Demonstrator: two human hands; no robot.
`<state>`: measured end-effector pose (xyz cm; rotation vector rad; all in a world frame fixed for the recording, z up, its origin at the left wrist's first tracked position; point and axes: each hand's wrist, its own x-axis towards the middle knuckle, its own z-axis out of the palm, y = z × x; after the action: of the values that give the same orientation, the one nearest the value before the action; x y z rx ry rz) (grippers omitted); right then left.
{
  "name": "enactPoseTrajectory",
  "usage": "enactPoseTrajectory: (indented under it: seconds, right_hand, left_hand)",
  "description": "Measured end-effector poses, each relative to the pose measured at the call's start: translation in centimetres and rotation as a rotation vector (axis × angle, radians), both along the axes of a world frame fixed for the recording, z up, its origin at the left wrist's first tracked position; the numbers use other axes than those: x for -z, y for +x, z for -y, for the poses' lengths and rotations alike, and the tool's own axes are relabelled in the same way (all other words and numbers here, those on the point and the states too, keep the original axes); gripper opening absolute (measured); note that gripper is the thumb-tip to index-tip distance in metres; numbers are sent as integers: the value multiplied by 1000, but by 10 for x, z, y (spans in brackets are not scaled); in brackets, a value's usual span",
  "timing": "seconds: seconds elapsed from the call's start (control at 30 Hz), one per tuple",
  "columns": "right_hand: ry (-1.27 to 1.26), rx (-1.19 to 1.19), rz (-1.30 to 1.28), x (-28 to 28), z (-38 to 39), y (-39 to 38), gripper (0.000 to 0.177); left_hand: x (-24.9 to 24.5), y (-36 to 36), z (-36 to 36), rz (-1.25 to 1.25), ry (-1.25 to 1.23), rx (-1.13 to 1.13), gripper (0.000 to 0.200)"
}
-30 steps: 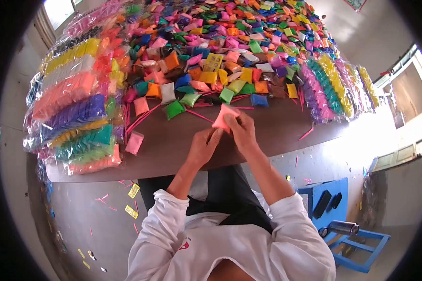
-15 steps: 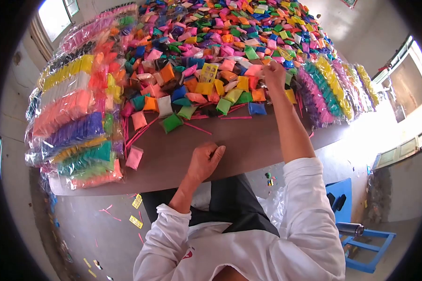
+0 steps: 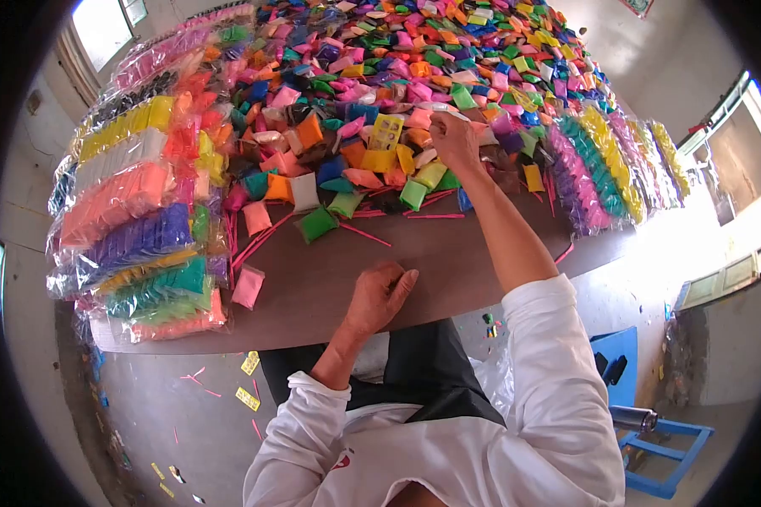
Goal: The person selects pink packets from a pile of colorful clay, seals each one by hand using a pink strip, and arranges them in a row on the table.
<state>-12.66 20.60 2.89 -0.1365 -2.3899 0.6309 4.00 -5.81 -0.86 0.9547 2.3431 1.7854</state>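
Note:
My right hand (image 3: 455, 139) reaches over the near part of a large heap of small coloured packets (image 3: 414, 76). Its fingers are bent together among the packets; what they hold, if anything, is hidden. My left hand (image 3: 379, 296) rests closed at the near edge of the brown table (image 3: 457, 270), thumb against the curled fingers, whose inside is out of sight. Left of it lies a pink packet (image 3: 248, 287), and beyond it a green packet (image 3: 317, 225). A yellow dotted card (image 3: 386, 133) sits on the heap, left of my right hand.
Clear bags of sorted packets are stacked at the left (image 3: 118, 211), and more bags (image 3: 600, 169) stand at the right. Pink strips (image 3: 365, 235) lie along the heap's front. A blue stool (image 3: 668, 452) with a metal flask (image 3: 632, 417) is at the lower right.
My right hand has moved left across the heap, closer to the yellow dotted card. My left hand stays at the table edge in much the same pose.

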Motion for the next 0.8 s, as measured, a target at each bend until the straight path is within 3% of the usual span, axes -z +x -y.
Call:
enactPoseTrajectory:
  seconds: [0.17, 0.27, 0.37, 0.4, 0.5, 0.6, 0.63, 0.67, 0.77, 0.8]
  right_hand:
    - [240, 51, 95, 5, 8, -30, 41]
    - [143, 52, 191, -1, 12, -34, 35]
    - [209, 169, 118, -12, 17, -34, 22]
    - [236, 144, -147, 2, 14, -46, 14]
    - [-65, -274, 1, -22, 74, -24, 13]
    - [-4, -723, 188, -35, 155, 14, 24]
    - [-4, -891, 407, -49, 179, 33, 32]
    - [59, -961, 462, -47, 201, 44, 39]
    - [248, -1087, 601, -38, 256, 60, 57]
    - [286, -1065, 599, -35, 271, 64, 58]
  left_hand:
    - [-2, 0, 2, 49, 7, 8, 33]
    - [0, 0, 1, 24, 30, -6, 33]
    - [3, -1, 1, 50, 39, 7, 32]
    - [2, 0, 2, 42, 26, 13, 31]
    - [-2, -1, 3, 29, -1, 20, 28]
    - [-1, -1, 3, 47, -42, 40, 24]
    - [0, -1, 4, 51, -76, 52, 21]
    - [0, -1, 5, 52, -110, 63, 19]
    - [31, 1, -1, 178, 171, 98, 18]
    - [29, 2, 0, 89, 153, 100, 20]
